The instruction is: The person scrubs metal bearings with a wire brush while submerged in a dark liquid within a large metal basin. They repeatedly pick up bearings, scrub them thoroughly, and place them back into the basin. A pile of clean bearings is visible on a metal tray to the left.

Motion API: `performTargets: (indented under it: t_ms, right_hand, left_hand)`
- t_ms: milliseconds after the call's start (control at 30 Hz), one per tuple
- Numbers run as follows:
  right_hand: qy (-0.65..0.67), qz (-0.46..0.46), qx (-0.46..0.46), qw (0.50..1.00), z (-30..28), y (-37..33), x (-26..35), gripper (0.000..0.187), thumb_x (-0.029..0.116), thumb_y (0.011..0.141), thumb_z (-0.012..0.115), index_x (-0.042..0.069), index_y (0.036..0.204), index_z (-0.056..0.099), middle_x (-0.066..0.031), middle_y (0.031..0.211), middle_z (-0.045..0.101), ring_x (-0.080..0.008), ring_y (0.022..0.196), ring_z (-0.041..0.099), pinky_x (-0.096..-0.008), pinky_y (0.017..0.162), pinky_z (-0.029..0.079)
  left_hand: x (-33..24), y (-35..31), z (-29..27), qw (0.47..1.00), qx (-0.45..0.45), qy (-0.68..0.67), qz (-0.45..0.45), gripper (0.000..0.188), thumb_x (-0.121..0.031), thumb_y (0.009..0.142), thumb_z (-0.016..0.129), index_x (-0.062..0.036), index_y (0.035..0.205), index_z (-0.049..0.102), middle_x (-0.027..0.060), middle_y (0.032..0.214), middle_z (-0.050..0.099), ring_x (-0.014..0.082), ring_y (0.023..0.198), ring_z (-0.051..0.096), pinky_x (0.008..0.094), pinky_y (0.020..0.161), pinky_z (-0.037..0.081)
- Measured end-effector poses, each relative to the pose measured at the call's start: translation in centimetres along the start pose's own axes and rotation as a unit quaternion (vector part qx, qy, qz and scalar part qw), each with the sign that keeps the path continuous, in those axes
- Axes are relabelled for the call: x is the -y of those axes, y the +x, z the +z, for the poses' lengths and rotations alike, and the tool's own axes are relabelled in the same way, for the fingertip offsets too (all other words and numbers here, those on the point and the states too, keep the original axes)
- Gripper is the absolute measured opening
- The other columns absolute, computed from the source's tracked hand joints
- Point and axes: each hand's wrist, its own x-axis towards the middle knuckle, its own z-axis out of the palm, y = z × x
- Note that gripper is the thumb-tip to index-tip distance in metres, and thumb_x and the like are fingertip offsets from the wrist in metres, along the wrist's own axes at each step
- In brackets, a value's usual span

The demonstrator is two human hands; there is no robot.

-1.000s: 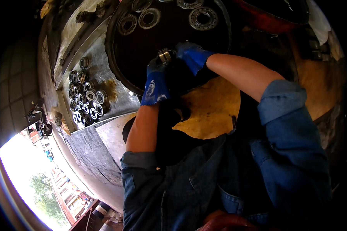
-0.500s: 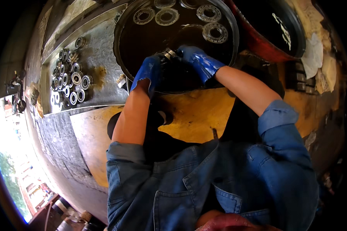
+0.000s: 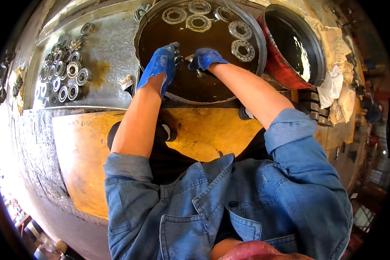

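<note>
hands [image 3: 160,65] lower in basin [image 3: 160,26], bearings [image 3: 65,71] left

Small metal part [image 3: 190,59], greyish, held between both blue-gloved hands: left hand [image 3: 160,65] on its left side, right hand [image 3: 206,58] on its right. It sits just above the dark liquid in the round metal basin [image 3: 247,17], near the basin's front half. Mostly covered by the fingers, exact shape unclear.
</note>
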Motion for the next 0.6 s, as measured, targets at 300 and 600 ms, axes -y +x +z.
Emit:
performTargets:
  t_ms: [300, 600]
  right_hand:
    - [0.100, 0.120, -0.030, 0.987, 2.5, -0.5, -0.6, 0.049, 0.042, 0.079, 0.077, 0.003, 0.109, 0.076, -0.0230, 0.106, 0.074, -0.0392, 0.099, 0.073, -0.0445, 0.087, 0.056]
    - [0.113, 0.135, -0.012, 0.984, 3.5, 0.4, 0.4, 0.047, 0.038, 0.081, 0.075, 0.003, 0.112, 0.075, -0.0264, 0.106, 0.073, -0.0395, 0.099, 0.072, -0.0437, 0.087, 0.055]
  left_hand:
    - [-0.7, -0.3, 0.1, 0.998, 0.047, -0.015, 0.034, 0.051, -0.028, 0.107, 0.050, -0.0028, 0.151, 0.046, 0.0192, 0.153, 0.050, 0.0284, 0.134, 0.054, 0.0352, 0.113, 0.043]
    - [-1.9, -0.8, -0.2, 0.998, 0.032, -0.037, 0.045, 0.047, -0.027, 0.107, 0.051, -0.0032, 0.147, 0.051, 0.0183, 0.141, 0.060, 0.0279, 0.124, 0.060, 0.0361, 0.105, 0.049]
